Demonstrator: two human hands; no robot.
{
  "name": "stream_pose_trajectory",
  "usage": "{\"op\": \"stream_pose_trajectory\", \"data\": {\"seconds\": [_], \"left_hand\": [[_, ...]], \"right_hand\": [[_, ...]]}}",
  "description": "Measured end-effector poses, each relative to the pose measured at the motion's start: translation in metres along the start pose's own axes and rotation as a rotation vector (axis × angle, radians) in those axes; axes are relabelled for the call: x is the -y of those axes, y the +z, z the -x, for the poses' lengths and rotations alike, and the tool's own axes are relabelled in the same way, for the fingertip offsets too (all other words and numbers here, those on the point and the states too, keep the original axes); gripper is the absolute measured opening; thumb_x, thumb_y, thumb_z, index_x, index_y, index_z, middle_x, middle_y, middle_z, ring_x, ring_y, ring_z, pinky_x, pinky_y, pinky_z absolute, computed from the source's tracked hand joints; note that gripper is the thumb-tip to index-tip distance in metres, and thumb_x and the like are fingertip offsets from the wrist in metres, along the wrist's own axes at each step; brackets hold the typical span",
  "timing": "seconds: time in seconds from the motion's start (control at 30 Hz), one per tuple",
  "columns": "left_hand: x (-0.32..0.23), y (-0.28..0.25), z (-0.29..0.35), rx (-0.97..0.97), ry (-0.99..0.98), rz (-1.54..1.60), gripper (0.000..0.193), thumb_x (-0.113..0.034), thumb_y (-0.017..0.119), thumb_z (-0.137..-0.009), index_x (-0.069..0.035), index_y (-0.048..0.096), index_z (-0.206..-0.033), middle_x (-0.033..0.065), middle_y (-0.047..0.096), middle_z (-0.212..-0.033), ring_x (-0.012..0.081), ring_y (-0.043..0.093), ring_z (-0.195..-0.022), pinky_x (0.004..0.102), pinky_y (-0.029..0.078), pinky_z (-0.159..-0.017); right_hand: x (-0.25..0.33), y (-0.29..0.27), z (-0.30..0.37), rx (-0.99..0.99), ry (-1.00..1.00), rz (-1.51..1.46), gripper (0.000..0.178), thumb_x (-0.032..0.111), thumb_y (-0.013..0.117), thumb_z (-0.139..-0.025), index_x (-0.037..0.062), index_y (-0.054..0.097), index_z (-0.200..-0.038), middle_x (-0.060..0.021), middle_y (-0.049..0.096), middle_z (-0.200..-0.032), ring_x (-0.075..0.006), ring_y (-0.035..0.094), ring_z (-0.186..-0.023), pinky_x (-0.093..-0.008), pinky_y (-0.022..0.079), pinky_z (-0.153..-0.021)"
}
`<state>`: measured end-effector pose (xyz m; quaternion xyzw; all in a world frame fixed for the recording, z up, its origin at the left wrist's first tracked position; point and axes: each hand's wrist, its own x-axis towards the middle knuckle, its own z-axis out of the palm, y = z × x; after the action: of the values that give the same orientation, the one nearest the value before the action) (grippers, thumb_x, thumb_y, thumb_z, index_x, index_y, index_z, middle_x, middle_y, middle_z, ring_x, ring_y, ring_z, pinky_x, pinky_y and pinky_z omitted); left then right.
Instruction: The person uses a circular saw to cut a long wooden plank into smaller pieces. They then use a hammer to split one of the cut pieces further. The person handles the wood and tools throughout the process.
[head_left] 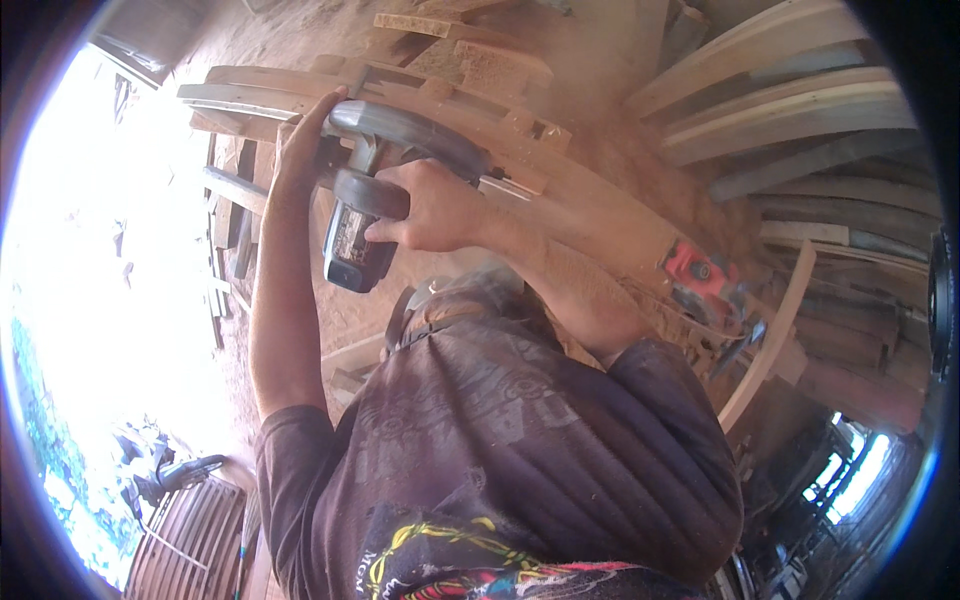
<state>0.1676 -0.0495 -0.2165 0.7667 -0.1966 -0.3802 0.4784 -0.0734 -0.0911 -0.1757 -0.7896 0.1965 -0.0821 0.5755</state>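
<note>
My right hand (440, 207) is closed round the handle of a dark circular saw (410, 130), its chunky battery (355, 250) hanging on the near side. At the saw's left end, my left hand (312, 122) reaches forward and curls against the tool; most of its fingers are hidden behind the wrist and the saw body. Beneath the saw lies a long, wide wooden plank (590, 205), running from the upper left down toward the right and coated in sawdust. The blade is out of sight.
Farther right along the plank rests a red and black power tool (700, 272). Curved timber pieces (790, 110) are stacked at the right. More offcuts (480, 65) lie beyond the plank. A narrow wooden strip (775, 345) slants upward near my right elbow. Dust hazes the far side.
</note>
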Motion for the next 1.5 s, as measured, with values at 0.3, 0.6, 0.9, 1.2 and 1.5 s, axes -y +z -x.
{"op": "stream_pose_trajectory", "data": {"seconds": [0.3,0.6,0.9,1.2,1.5], "left_hand": [[0.001,-0.001,-0.01,-0.002,-0.132,0.089,0.048,-0.044,0.087,-0.089,0.0,0.079,-0.106,0.0077,0.073,-0.085,0.0156,0.069,-0.068,0.0311,0.055,-0.06],[-0.004,0.003,0.0,-0.047,-0.1,0.102,0.052,-0.051,0.09,-0.081,-0.002,0.081,-0.099,0.0043,0.068,-0.078,0.0133,0.063,-0.064,0.0299,0.048,-0.056],[-0.003,-0.001,0.002,-0.104,-0.138,-0.058,0.05,-0.052,0.082,-0.091,-0.003,0.078,-0.101,0.0014,0.066,-0.075,0.0104,0.059,-0.058,0.0258,0.044,-0.053],[-0.013,-0.001,0.007,-0.104,-0.128,-0.075,0.064,-0.058,0.086,-0.082,0.0,0.077,-0.106,0.0043,0.067,-0.075,0.014,0.066,-0.064,0.0338,0.051,-0.052],[-0.019,-0.002,0.01,-0.094,-0.13,-0.056,0.058,-0.054,0.086,-0.083,0.0,0.076,-0.104,0.0041,0.067,-0.075,0.0131,0.065,-0.061,0.0302,0.049,-0.053]], "right_hand": [[0.001,0.001,-0.002,0.016,0.005,-0.055,0.05,0.026,0.089,-0.079,-0.0016,0.077,-0.119,-0.0273,0.078,-0.109,-0.0383,0.076,-0.108,-0.0439,0.057,-0.099],[0.003,0.004,0.0,0.022,0.015,-0.02,0.041,0.019,0.087,-0.084,-0.0004,0.076,-0.118,-0.0227,0.079,-0.108,-0.0336,0.076,-0.103,-0.0417,0.056,-0.095],[0.007,-0.001,0.0,0.051,0.019,-0.017,0.052,0.026,0.087,-0.083,-0.0079,0.073,-0.12,-0.0309,0.076,-0.107,-0.0415,0.075,-0.106,-0.0453,0.056,-0.098],[0.007,0.002,-0.004,0.039,-0.008,0.007,0.061,0.027,0.088,-0.082,-0.0132,0.069,-0.125,-0.0331,0.075,-0.11,-0.0436,0.075,-0.109,-0.0467,0.055,-0.102],[0.01,0.0,-0.005,0.055,0.005,0.007,0.056,0.028,0.086,-0.083,-0.0109,0.07,-0.121,-0.0332,0.074,-0.107,-0.0457,0.073,-0.109,-0.0487,0.056,-0.101]]}}
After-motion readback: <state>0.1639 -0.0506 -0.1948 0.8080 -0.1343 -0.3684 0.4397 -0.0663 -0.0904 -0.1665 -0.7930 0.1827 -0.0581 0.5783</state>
